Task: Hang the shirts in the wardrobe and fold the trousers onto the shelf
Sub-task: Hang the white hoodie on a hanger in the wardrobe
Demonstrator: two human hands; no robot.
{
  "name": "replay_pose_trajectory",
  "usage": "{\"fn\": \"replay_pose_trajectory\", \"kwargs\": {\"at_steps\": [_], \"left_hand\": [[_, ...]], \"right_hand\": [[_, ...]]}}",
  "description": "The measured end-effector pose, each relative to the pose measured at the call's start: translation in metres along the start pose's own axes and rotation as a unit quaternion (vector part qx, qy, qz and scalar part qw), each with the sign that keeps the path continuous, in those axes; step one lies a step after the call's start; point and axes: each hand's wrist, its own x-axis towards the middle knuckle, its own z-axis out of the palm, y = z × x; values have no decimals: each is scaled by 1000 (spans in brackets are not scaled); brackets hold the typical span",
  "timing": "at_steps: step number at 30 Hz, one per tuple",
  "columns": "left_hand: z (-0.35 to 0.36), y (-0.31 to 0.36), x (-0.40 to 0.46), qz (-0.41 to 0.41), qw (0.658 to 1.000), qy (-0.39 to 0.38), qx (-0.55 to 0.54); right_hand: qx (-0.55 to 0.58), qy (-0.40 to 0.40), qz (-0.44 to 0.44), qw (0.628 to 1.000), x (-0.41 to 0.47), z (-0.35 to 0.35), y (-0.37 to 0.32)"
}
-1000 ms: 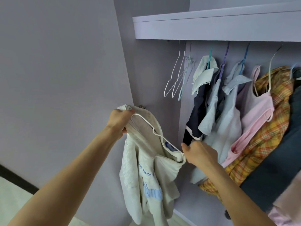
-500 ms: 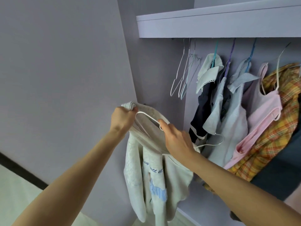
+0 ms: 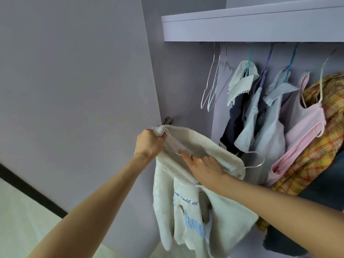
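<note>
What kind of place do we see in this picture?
Most likely a bedroom or dressing room, at an open wardrobe. Clothes hang on hangers under a shelf, some bare hangers hang beside them, and a door hinge shows.

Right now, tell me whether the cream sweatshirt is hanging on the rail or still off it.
Off it. The cream sweatshirt is held below the rail, the hanger hook free.

I see soft, even daylight with no glare; faint shadow sits beneath the pale lilac wardrobe shelf (image 3: 242, 28) above the grip. Straight edges bow at the frame's margins, and detail is slightly soft.
</note>
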Motion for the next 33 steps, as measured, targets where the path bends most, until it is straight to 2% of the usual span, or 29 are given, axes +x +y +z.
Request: {"fn": "replay_pose_trajectory", "kwargs": {"at_steps": [4, 6, 9, 12, 13, 14, 18, 24, 31, 33], "left_hand": [[4, 2, 0, 22, 999, 21, -27], [6, 2, 0, 26, 998, 21, -49], [8, 1, 2, 7, 995, 20, -98], [5, -1, 9, -10, 991, 36, -132], [5, -2, 10, -11, 991, 41, -129], [5, -2, 10, -6, 992, 42, -120], [8, -3, 10, 28, 994, 36, -102], [0, -5, 9, 39, 996, 56, -61], [-1, -8, -2, 81, 993, 58, -56], [-1, -8, -4, 76, 992, 53, -89]], "right_hand": [[2, -52, 3, 999, 8, -2, 1], [1, -49, -12, 999, 5, -6, 1], [125, -68, -35, 989, -4, 6, 8], [230, -5, 66, 971, -17, 3, 20], [234, 11, 85, 968, -18, 4, 21], [232, -6, 84, 969, -17, 5, 18], [158, -43, 1, 987, -8, 14, 3], [100, -95, -39, 990, 3, 15, -7], [110, -113, -52, 986, 8, 30, -14], [165, -121, -52, 977, 10, 28, -9]]}}
